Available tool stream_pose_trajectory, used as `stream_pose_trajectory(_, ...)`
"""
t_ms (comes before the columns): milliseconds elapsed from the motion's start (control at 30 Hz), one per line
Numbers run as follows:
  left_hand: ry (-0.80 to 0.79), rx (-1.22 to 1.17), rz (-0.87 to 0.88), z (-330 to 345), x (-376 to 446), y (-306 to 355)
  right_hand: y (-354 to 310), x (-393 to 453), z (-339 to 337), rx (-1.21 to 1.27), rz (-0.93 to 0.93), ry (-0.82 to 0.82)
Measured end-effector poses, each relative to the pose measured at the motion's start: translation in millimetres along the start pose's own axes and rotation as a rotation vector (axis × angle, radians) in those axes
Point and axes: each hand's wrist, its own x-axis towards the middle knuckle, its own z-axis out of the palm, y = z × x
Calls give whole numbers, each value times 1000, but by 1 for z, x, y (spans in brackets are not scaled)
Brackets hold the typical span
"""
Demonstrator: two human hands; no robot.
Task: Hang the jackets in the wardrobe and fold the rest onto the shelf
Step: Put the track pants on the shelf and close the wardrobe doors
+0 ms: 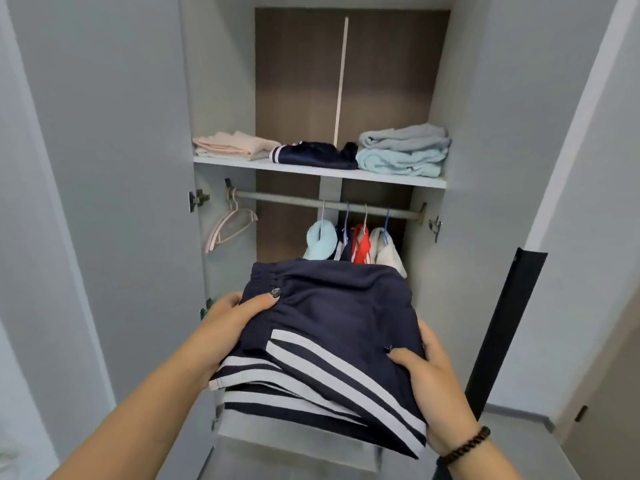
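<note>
She stands at the open wardrobe with a folded pair of navy trousers (332, 327), white-striped, carried low in the centre of the frame. The left hand (225, 327) grips the waistband side, thumb curled over the top; the right hand (429, 372) clamps the opposite edge, thumb on the cloth and fingers underneath.

The shelf (311, 169) sits above, mid-frame, and it is already crowded: pink folded clothes (228, 145) at left, a navy striped garment (311, 154) in the middle, a grey and pale blue stack (403, 150) at right. I see no bare gap wide enough, so the bundle likely goes on top of something.

The loose striped layers hanging at the lower edge look ready to slide open if the grip eases during the lift. Pushing it in could also shove the middle garment back or rumple it. The hung jackets (349, 244) on the rail (311, 201) sit just behind the bundle and could be brushed on the way up.
</note>
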Motion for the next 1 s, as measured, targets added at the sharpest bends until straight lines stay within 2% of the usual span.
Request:
stream_pose_trajectory(300,-83,104,202,-35,134,113,-67,125,74,3,-209,22)
stream_pose_trajectory(533,-165,291,253,-54,243,171,-118,227,127,-298,-419,16)
stream_pose_trajectory(667,-214,263,288,-47,290,203,-143,283,139,-340,-418,60)
stream_pose_trajectory(800,-258,228,269,-38,335,244,-168,344,146,-264,-379,119)
stream_pose_trajectory(1000,-306,230,324,-19,401,286,-207,441,149,-248,-359,102)
